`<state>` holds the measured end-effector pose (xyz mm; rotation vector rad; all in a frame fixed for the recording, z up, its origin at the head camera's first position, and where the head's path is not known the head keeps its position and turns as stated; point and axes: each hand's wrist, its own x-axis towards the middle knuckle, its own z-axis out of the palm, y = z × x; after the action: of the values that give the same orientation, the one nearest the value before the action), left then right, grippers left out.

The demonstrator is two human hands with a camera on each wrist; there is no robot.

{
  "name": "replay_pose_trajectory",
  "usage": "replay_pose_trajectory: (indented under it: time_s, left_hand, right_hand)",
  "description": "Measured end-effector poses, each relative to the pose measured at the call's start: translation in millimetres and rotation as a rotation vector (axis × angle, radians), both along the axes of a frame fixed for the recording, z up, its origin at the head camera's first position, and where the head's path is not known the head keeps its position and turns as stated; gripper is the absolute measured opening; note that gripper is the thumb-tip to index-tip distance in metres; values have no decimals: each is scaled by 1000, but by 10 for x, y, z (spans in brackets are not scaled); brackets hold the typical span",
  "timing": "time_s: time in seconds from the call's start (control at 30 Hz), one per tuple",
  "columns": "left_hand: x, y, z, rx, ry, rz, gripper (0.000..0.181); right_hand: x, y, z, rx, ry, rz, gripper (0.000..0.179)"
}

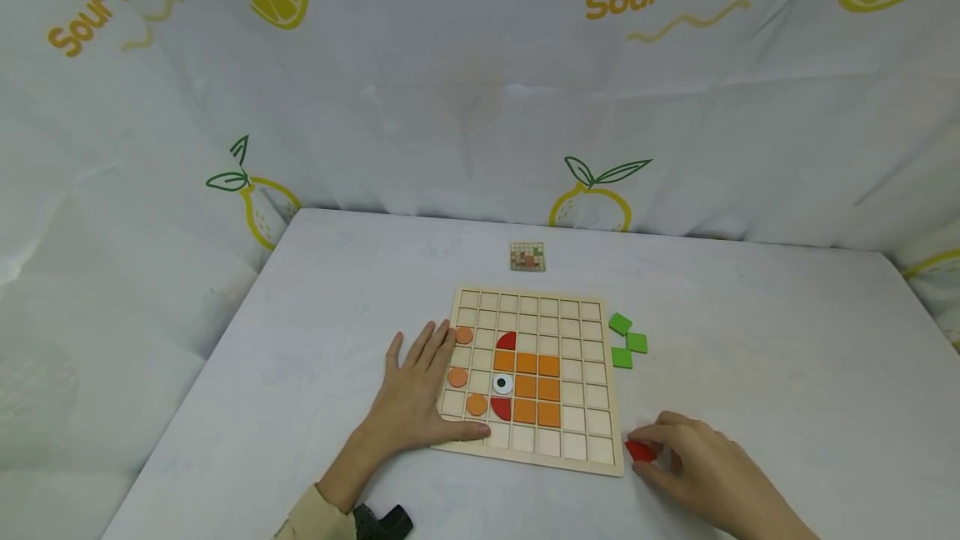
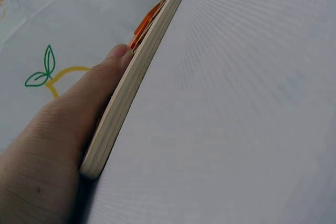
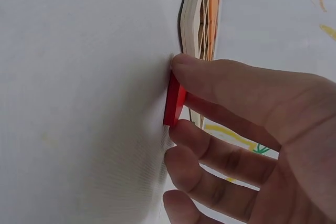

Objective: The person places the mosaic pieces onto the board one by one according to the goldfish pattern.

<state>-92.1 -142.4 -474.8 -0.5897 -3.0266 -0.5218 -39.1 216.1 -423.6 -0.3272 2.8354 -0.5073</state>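
A wooden grid board [image 1: 542, 440] lies on the white-covered table, holding orange squares [image 1: 527, 387], orange discs [image 1: 457, 377], red quarter-circle pieces [image 1: 506, 341] and a white eye disc [image 1: 502, 383]. My left hand [image 1: 415, 397] rests with spread fingers on the board's left edge, its thumb along the near edge. Just off the near right corner, my right hand [image 1: 693, 461] pinches a red piece [image 1: 640, 451] between thumb and fingers. In the right wrist view this red piece [image 3: 174, 100] is edge-on, touching or very near the tabletop; its full shape is hidden.
Several green squares [image 1: 622, 357] lie beside the board's right edge. A small pattern card [image 1: 527, 257] is on the table beyond the board. A black object [image 1: 384, 523] sits by the left wrist. A lemon-printed cloth [image 1: 465, 107] hangs behind the table.
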Motion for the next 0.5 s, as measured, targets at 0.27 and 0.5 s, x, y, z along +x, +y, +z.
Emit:
replay_pose_trajectory:
  time_s: [0.27,0.5]
  left_hand:
    - [4,-8,-1,20,-2,-9,131]
    - [1,-11,0,16,-4,-8,131]
  right_hand:
    - [-1,54,-17,-22,24,57,34]
    - [-41,75,-17,-75,-3,64,26]
